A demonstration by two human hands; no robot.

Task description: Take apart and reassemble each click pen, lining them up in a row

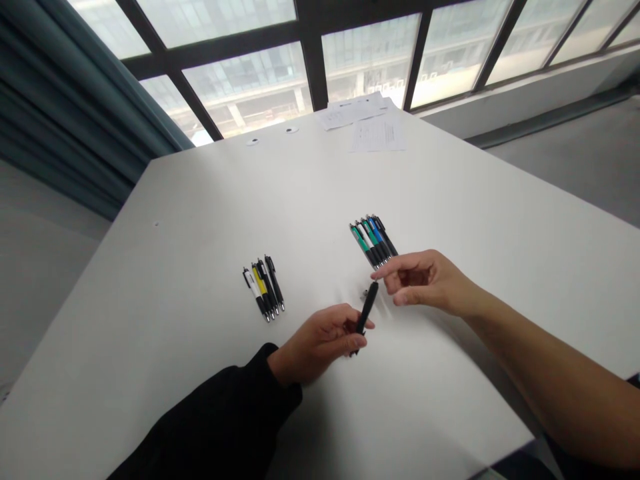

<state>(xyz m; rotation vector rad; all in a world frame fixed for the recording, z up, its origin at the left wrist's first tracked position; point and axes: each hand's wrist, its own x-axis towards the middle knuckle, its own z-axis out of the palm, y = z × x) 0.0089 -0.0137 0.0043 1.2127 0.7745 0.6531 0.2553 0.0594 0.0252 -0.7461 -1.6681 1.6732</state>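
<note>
My left hand [323, 340] is closed around a black pen [369, 303], which slants up and away to the right. Above the pen's raised end, my right hand [427, 283] has its thumb and index finger apart, with nothing seen between them. Its index fingertip is at the pen's end; whether it touches cannot be made out. A small metallic bit [365, 293] shows just left of that end, too small to name. Beyond the right hand lies a row of several pens [371, 239] in green, white, blue and black. Left of my left hand lies another row of pens [263, 288], white, yellow and black.
The white table [200, 220] stretches to the windows [250, 87]. Printed papers [377, 132] lie at its far edge, beside two small round pieces [253, 142] on the tabletop. A blue-grey curtain [75, 87] hangs at the left.
</note>
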